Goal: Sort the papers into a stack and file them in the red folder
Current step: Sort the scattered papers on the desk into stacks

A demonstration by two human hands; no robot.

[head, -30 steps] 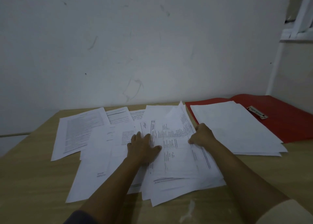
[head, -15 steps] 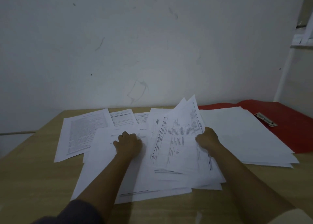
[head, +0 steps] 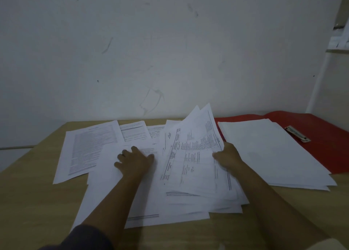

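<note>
one neat stack of blank white sheets (head: 272, 151) already lies on the open red folder (head: 321, 136). many loose printed pages (head: 143, 193) remain scattered on the wooden bench (head: 34, 202). right hand (head: 225, 158) pinches a lifted printed bundle (head: 196, 155); left hand (head: 135, 160) presses spread, flat.

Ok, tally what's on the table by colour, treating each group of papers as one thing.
White: 3 - the scattered papers at left, the lifted sheaf in the right hand, the neat stack on the folder.
Red: 1 - the open folder.
Silver: 1 - the folder's clip.
Total: 5
</note>
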